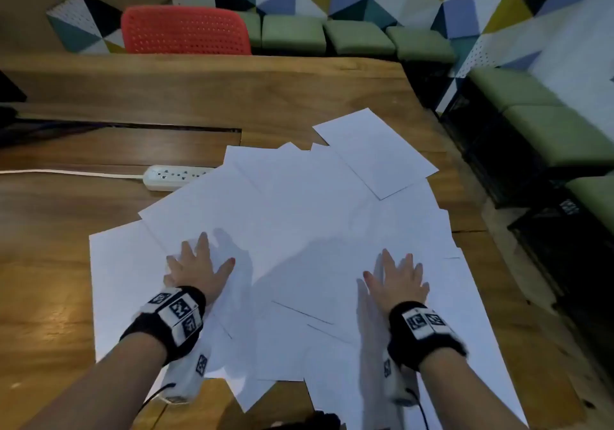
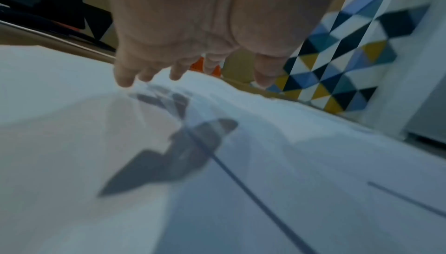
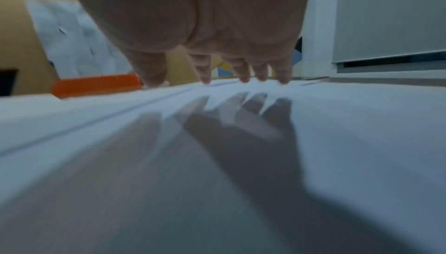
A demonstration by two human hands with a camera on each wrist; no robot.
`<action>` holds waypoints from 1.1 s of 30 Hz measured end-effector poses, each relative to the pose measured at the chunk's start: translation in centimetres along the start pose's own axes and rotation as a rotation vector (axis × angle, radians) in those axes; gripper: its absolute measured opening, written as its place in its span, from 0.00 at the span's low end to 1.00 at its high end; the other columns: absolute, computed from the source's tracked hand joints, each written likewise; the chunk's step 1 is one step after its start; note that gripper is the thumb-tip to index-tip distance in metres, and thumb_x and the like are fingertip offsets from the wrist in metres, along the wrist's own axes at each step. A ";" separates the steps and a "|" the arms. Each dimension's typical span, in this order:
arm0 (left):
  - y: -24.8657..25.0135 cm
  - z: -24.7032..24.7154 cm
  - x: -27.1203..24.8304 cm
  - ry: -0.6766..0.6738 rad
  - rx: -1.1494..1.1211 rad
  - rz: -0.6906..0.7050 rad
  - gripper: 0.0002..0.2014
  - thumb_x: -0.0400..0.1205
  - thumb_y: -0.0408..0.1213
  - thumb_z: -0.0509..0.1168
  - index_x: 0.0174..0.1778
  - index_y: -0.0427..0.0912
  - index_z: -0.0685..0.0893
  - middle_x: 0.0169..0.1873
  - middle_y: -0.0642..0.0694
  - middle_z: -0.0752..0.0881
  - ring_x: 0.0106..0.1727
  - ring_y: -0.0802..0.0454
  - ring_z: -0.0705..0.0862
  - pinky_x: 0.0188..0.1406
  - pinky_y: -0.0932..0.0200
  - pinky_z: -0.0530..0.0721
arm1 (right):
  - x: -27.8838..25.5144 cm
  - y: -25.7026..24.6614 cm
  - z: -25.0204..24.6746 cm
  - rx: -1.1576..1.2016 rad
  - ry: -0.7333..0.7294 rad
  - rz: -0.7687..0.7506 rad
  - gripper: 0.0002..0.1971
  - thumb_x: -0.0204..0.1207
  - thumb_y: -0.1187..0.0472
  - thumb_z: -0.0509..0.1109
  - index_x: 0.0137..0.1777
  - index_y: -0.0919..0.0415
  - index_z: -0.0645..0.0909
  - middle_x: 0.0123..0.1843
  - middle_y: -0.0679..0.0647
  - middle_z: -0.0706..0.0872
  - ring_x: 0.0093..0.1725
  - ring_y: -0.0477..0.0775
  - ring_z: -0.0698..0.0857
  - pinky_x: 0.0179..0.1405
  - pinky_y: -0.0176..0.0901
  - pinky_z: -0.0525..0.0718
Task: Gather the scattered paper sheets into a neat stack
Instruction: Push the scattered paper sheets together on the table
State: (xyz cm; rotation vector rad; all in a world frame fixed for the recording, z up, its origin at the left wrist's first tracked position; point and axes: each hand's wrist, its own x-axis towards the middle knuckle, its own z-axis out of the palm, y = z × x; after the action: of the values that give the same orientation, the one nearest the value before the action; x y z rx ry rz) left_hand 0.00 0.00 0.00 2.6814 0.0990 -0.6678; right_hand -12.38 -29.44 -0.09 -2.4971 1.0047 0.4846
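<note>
matt paper sheets (image 1: pixel 299 223), glossy wooden table (image 1: pixel 232 97)

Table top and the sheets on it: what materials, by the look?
Table: looks like varnished wood, brown with visible grain and a soft sheen. Sheets: plain white paper, matte, thin, overlapping flat with crisp edges. Power strip: probably white plastic.

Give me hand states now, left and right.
Left hand: open, fingers spread over the paper sheets, holding nothing.
Right hand: open, spread over the sheets, holding nothing.
</note>
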 end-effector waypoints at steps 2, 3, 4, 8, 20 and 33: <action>1.2 0.6 -0.1 -0.018 0.131 -0.093 0.39 0.80 0.65 0.44 0.82 0.52 0.37 0.84 0.44 0.42 0.82 0.30 0.44 0.77 0.32 0.54 | 0.3 -1.1 0.6 -0.032 -0.044 0.082 0.36 0.78 0.34 0.48 0.82 0.44 0.40 0.84 0.61 0.34 0.82 0.66 0.36 0.79 0.69 0.43; 1.7 0.9 -0.1 -0.027 0.176 -0.096 0.39 0.79 0.67 0.42 0.82 0.54 0.36 0.84 0.46 0.40 0.82 0.30 0.42 0.77 0.31 0.52 | 0.5 -1.5 1.0 -0.061 -0.070 0.073 0.37 0.77 0.33 0.46 0.81 0.44 0.38 0.83 0.61 0.32 0.82 0.67 0.34 0.78 0.70 0.41; 2.1 1.3 -0.2 -0.026 0.186 -0.070 0.39 0.79 0.68 0.41 0.81 0.55 0.35 0.84 0.48 0.39 0.82 0.30 0.41 0.77 0.30 0.50 | 0.2 -1.9 1.3 -0.086 -0.073 0.021 0.37 0.77 0.32 0.46 0.81 0.43 0.36 0.83 0.61 0.31 0.82 0.67 0.33 0.78 0.71 0.40; 3.4 3.4 -0.8 -0.100 0.224 0.090 0.36 0.80 0.66 0.39 0.79 0.59 0.30 0.82 0.52 0.32 0.82 0.36 0.33 0.76 0.29 0.38 | -0.6 -2.0 2.3 -0.227 -0.167 -0.250 0.39 0.75 0.30 0.45 0.82 0.45 0.37 0.82 0.61 0.27 0.81 0.66 0.29 0.78 0.70 0.35; 3.1 3.5 -0.6 0.041 0.135 -0.007 0.37 0.82 0.62 0.43 0.82 0.53 0.35 0.84 0.45 0.40 0.83 0.36 0.39 0.79 0.34 0.44 | 1.8 1.8 -1.6 0.212 -0.034 -0.013 0.39 0.76 0.32 0.46 0.82 0.50 0.42 0.85 0.59 0.43 0.84 0.59 0.42 0.81 0.62 0.42; 2.7 2.3 -0.4 0.182 0.074 -0.180 0.37 0.82 0.62 0.45 0.83 0.50 0.40 0.84 0.38 0.46 0.83 0.31 0.42 0.78 0.33 0.48 | 1.0 -1.7 -1.4 0.322 -0.116 -0.146 0.44 0.76 0.43 0.64 0.83 0.54 0.41 0.85 0.58 0.46 0.84 0.59 0.45 0.82 0.53 0.48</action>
State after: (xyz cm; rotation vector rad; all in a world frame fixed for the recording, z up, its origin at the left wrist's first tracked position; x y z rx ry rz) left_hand -0.92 -3.39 -0.81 2.8232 0.3742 -0.4854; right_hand -10.31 -29.58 1.07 -2.2080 0.7801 0.3836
